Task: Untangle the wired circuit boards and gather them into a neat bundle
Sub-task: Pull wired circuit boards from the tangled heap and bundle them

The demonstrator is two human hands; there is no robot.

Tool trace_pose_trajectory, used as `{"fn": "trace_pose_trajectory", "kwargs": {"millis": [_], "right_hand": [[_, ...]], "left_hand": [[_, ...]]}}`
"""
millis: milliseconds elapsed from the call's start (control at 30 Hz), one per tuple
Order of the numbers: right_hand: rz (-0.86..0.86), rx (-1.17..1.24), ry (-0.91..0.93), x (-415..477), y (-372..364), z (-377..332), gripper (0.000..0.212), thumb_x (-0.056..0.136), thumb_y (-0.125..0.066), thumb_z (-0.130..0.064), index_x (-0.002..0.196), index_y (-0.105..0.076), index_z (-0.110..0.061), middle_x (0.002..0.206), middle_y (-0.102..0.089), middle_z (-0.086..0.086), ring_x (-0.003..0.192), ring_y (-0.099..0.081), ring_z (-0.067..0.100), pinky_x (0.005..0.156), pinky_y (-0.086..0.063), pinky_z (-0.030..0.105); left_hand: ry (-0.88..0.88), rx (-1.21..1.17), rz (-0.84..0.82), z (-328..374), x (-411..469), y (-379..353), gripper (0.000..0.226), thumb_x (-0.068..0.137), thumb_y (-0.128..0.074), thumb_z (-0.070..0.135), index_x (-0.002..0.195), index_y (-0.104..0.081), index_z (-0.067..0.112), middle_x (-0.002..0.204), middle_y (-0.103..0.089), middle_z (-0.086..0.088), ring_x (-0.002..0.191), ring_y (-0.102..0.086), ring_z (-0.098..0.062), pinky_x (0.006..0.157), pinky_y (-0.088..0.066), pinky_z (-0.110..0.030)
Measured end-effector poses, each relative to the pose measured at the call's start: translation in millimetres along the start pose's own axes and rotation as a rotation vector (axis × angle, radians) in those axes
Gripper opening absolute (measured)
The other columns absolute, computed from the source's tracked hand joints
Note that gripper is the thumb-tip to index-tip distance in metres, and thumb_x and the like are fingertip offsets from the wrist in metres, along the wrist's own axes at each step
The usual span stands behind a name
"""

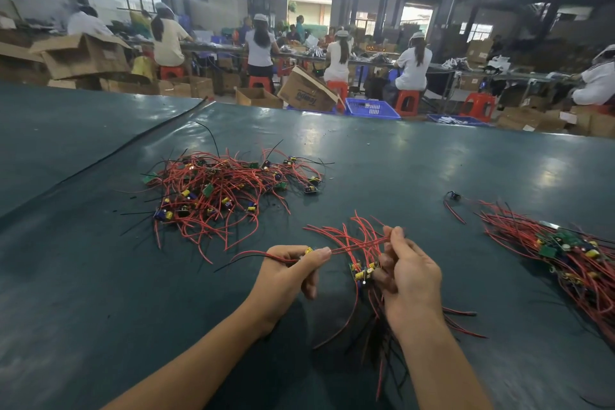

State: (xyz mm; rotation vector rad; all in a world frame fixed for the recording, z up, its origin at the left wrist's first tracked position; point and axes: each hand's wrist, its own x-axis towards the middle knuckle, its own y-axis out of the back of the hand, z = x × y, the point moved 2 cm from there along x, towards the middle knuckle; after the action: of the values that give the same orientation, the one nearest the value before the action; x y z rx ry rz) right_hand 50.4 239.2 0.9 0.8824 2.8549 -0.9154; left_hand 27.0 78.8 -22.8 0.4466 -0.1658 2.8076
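Head view: the left hand (293,271) pinches one wired board (309,250), its red leads (352,245) stretched taut to the right hand (409,280), which grips a small bundle (361,271). A hard pull may snag those leads in the bundle's loops and strain a solder joint. Beyond the left hand sits the tangled pile (226,186); right of the right hand, a sorted heap (572,256) on the bench (399,160).
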Motion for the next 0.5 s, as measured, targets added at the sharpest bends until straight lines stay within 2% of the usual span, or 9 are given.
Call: {"fn": "trace_pose_trajectory", "kwargs": {"millis": [133, 233, 300, 367, 433, 500], "right_hand": [[0.0, -0.042, 0.043, -4.0, -3.9, 4.6, 0.021, 0.096, -0.061, -0.019, 0.079, -0.069, -0.011, 0.054, -0.054, -0.007, 0.038, -0.039, 0.002, 0.032, -0.032, 0.016], [-0.082, -0.192, 0.045, -11.4, -9.7, 12.4, 0.019, 0.091, -0.069, -0.025, 0.075, -0.073, -0.015, 0.064, -0.069, -0.007, 0.041, -0.044, 0.002, 0.037, -0.035, 0.016], [-0.185, -0.32, 0.04, -21.0, -17.4, 22.7, 0.026, 0.088, -0.072, -0.029, 0.066, -0.075, -0.017, 0.064, -0.068, -0.002, 0.046, -0.047, 0.007, 0.043, -0.039, 0.02], [-0.252, -0.384, 0.042, -30.7, -24.8, 31.5, 0.029, 0.087, -0.071, -0.031, 0.064, -0.076, -0.014, 0.06, -0.064, 0.009, 0.053, -0.051, 0.019, 0.054, -0.044, 0.03], [-0.258, -0.397, 0.052, -34.7, -27.0, 34.6, 0.032, 0.088, -0.07, -0.03, 0.067, -0.075, -0.007, 0.061, -0.061, 0.017, 0.056, -0.052, 0.023, 0.059, -0.046, 0.035], [-0.239, -0.42, 0.066, -33.0, -24.3, 34.0, 0.029, 0.089, -0.069, -0.026, 0.066, -0.076, -0.01, 0.066, -0.066, 0.018, 0.064, -0.056, 0.022, 0.063, -0.05, 0.035]], "left_hand": [[0.016, -0.005, 0.043, -1.4, 1.8, 1.3, 0.045, 0.08, -0.065, 0.039, 0.047, -0.051, 0.012, 0.045, -0.049, -0.005, 0.042, -0.045, -0.014, 0.051, -0.039, -0.019], [0.016, -0.021, 0.04, -3.0, 2.3, -1.8, 0.053, 0.089, -0.063, 0.041, 0.054, -0.049, 0.004, 0.046, -0.048, -0.005, 0.042, -0.045, -0.013, 0.049, -0.039, -0.019], [-0.003, -0.018, 0.007, -2.6, 0.6, -6.8, 0.047, 0.088, -0.056, 0.037, 0.057, -0.049, 0.004, 0.047, -0.047, -0.003, 0.042, -0.044, -0.012, 0.047, -0.04, -0.019], [-0.019, 0.004, -0.046, -2.0, -1.7, -10.8, 0.038, 0.09, -0.05, 0.031, 0.059, -0.052, 0.009, 0.048, -0.049, 0.0, 0.042, -0.045, -0.009, 0.048, -0.04, -0.016], [-0.014, 0.023, -0.083, -2.2, -3.1, -11.6, 0.039, 0.093, -0.045, 0.03, 0.061, -0.055, 0.01, 0.049, -0.052, 0.002, 0.044, -0.047, -0.007, 0.049, -0.039, -0.015], [-0.014, 0.054, -0.095, -2.2, -3.1, -10.3, 0.043, 0.095, -0.044, 0.032, 0.061, -0.056, 0.009, 0.049, -0.054, 0.0, 0.044, -0.049, -0.009, 0.05, -0.04, -0.017]]}}
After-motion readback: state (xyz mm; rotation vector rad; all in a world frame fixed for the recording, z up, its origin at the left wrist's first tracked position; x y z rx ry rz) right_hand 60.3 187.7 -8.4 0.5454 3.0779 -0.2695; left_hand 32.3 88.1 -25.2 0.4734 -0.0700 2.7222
